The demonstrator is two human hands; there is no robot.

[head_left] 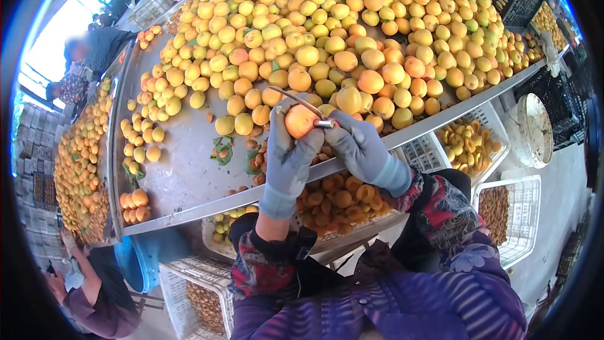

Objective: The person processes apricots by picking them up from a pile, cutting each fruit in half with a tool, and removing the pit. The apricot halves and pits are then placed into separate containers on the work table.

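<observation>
A yellow-orange apricot with a red blush is gripped in my gloved left hand, fingers and thumb wrapped around it. My gloved right hand is closed on a small hand tool with a shiny metal collar and a thin brown strip lying across the top of the fruit. The tool touches or nearly touches the apricot; its exact kind cannot be made out. Both hands are above the near edge of a metal table. Just beyond them lies a large heap of apricots.
Below the table edge stand crates of halved apricots and crates of brown pits. A white bucket is at right, a blue bin at lower left. Another person's sleeve shows at lower left.
</observation>
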